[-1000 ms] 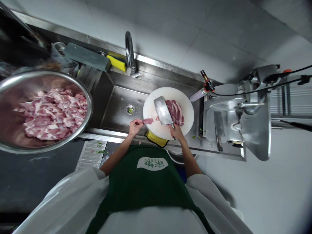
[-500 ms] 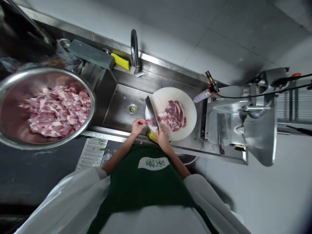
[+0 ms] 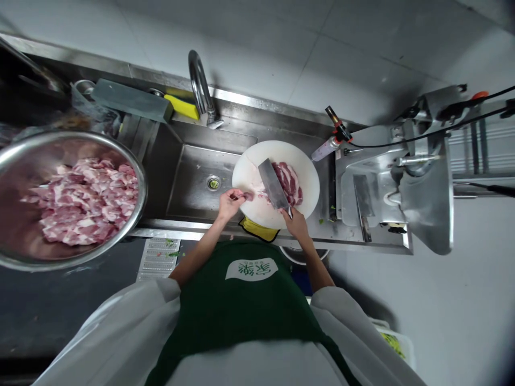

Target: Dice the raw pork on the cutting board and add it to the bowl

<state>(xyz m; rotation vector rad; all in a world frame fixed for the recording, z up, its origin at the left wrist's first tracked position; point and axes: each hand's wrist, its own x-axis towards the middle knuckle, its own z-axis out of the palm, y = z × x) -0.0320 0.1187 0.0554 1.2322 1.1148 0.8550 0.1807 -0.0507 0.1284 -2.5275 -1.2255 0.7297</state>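
A round white cutting board (image 3: 251, 212) lies over the right part of the sink. My right hand (image 3: 295, 222) is closed on the handle of a cleaver (image 3: 272, 183), whose broad blade lies tilted over the board. Sliced raw meat (image 3: 290, 182) is heaped right of the blade and partly hidden by it. At the board's left edge, my left hand (image 3: 231, 203) pinches a small piece of meat (image 3: 247, 197). Small scraps lie between that piece and the blade. A yellow cloth (image 3: 259, 229) shows under the board's near edge.
A large steel bowl (image 3: 140, 201) of cut meat stands on the left. The faucet (image 3: 199, 80) rises behind the sink basin (image 3: 189, 201). On the right are a blowtorch (image 3: 330, 145), a second cleaver (image 3: 364, 206) and a metal slicer (image 3: 426, 198).
The cleaver has moved right, from beside my left hand to against the meat pile, and its flat side now shows. My left hand stays at the board's left edge. The view has shifted slightly.
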